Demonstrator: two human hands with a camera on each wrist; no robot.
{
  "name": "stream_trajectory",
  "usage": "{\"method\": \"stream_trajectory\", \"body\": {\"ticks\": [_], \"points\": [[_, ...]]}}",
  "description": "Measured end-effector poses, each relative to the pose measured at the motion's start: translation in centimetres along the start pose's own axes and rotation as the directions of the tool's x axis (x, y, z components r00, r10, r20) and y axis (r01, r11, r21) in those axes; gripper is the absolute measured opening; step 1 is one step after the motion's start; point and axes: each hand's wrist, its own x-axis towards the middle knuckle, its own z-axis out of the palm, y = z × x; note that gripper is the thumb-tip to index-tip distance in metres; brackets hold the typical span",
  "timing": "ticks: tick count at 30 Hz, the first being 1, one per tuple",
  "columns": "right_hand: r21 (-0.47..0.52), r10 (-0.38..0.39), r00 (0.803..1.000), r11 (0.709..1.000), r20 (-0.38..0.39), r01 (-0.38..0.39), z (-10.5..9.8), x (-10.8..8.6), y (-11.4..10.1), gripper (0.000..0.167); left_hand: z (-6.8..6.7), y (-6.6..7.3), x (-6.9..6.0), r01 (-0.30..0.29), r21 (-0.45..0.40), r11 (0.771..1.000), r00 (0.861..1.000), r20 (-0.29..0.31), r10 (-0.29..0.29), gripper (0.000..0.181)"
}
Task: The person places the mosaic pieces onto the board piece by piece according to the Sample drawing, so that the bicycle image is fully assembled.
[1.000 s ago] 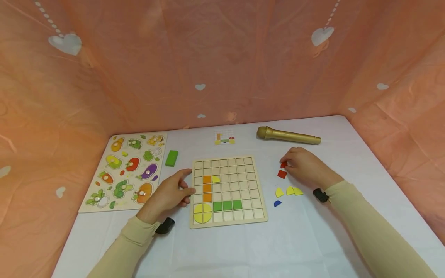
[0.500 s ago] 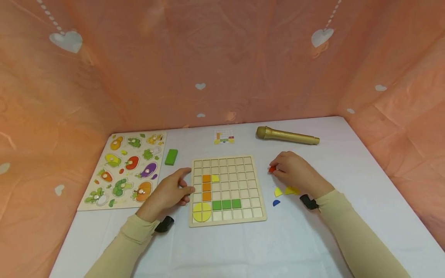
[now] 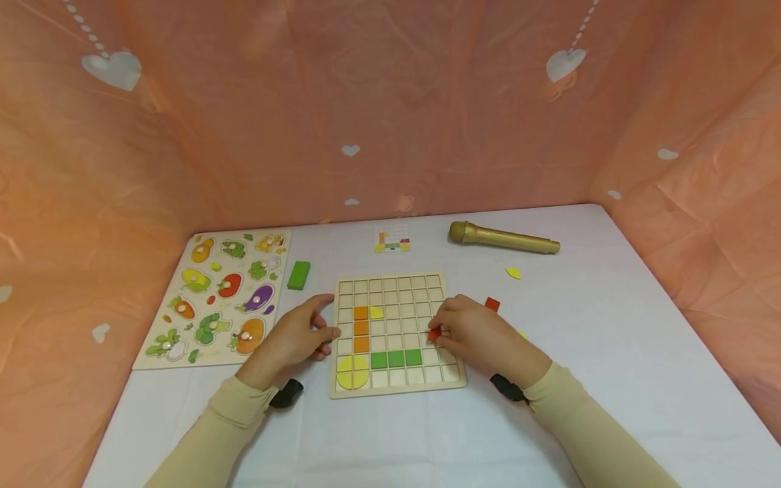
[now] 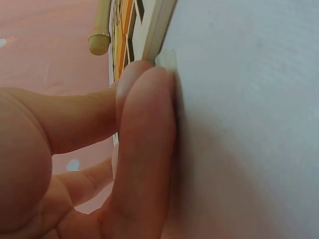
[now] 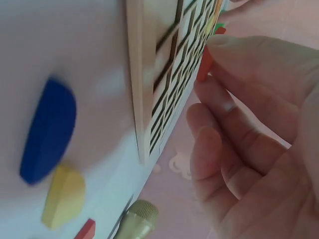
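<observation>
Here, red piece [image 3: 434, 335] pinched at tip of right grip [image 3: 474, 333], over board [image 3: 396, 391]; left grip [image 3: 299, 332] loose at board edge.

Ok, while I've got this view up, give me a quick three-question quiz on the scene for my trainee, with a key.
1. Multiple choice: what colour is the piece in the grip of the right hand?
A) blue
B) red
C) green
2. True or false: the gold microphone lies on the white tablecloth, off the grid board.
3. Count: how many green squares sit in a row on the grid board?

Key:
1. B, red.
2. True; it lies beyond the board, toward the right.
3. Three.
</observation>
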Motion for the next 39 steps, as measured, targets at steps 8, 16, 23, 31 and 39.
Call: {"method": "stream_trajectory", "body": {"ticks": [8,16,23,31,39], "points": [[-0.014,-0.037,0.999,0.999,0.012,0.037,0.6,0.0,-0.8,0.014,0.0,0.1,0.0,0.005,0.008,1.0,1.0,-0.005,-0.005,0.075],[-0.027,-0.04,0.999,0.999,0.014,0.04,1.0,0.1,-0.7,0.014,0.0,0.0,-0.1,0.002,0.012,1.0,1.0,-0.005,-0.002,0.075],[-0.031,-0.047,0.999,0.998,0.017,0.048,1.3,0.1,-0.7,0.014,0.0,-0.1,0.0,0.009,-0.006,1.0,1.0,-0.005,-0.009,0.075],[-0.038,-0.042,0.999,0.998,0.018,0.043,1.3,0.0,-0.6,0.014,0.0,0.0,0.0,0.01,-0.007,1.0,1.0,0.005,-0.01,0.075],[-0.039,-0.032,0.999,0.999,0.03,0.033,1.3,0.1,-0.6,0.018,0.0,0.1,-0.1,0.005,-0.011,1.0,1.0,0.003,-0.005,0.075]]}}
